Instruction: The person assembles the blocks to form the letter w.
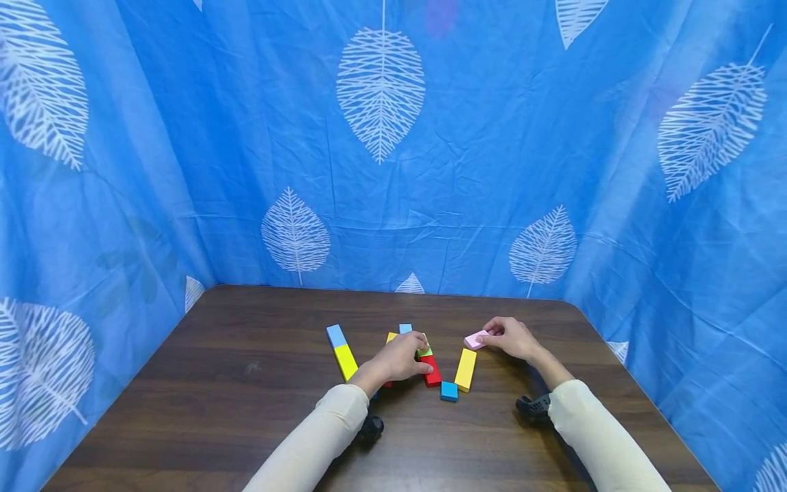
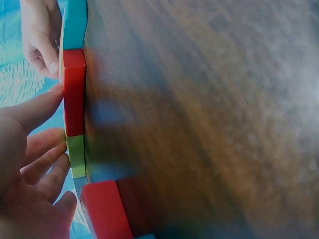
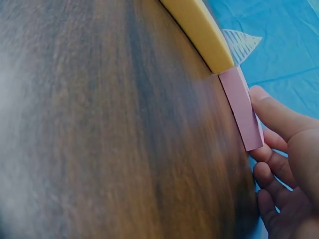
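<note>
My right hand [image 1: 515,339] pinches a small pink block [image 3: 241,109] between thumb and fingers. The pink block's end meets the far end of a long orange-yellow block [image 1: 465,370]. A teal block [image 1: 449,391] lies at that block's near end. To the left, my left hand [image 1: 402,357] rests over a slanted row, with a red block [image 2: 75,94] and a green block [image 2: 76,157] end to end. Its thumb touches the red block's edge, and the other fingers lie loosely by the green one. This hand partly covers another row behind it.
A light blue block [image 1: 336,335] and a bright yellow block [image 1: 346,362] form a slanted row at the left. Another light blue block [image 1: 405,328] stands beyond my left hand. The dark wooden table [image 1: 215,396] meets a blue leaf-patterned curtain [image 1: 455,171] at the back.
</note>
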Demonstrator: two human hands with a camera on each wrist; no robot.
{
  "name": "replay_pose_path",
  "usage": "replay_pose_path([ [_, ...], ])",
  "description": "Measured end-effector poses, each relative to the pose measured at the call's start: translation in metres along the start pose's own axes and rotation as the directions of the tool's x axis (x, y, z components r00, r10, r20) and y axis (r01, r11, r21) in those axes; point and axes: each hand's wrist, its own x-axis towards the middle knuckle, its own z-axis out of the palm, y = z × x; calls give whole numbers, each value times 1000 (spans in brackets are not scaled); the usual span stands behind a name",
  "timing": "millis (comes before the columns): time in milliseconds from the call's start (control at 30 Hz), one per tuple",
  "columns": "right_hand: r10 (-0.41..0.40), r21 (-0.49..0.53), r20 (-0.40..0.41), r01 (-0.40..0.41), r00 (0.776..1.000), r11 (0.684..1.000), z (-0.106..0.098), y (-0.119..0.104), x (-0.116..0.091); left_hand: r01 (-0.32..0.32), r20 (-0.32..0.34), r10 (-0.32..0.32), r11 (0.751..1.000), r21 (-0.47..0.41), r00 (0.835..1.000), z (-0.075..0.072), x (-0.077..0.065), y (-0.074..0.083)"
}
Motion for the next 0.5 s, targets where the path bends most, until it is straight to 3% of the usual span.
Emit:
replay_pose_path([
  [500, -26, -13, -28, 25, 999, 1000, 7, -2, -2, -21, 1, 21, 1000, -1, 1000, -1, -1, 0],
])
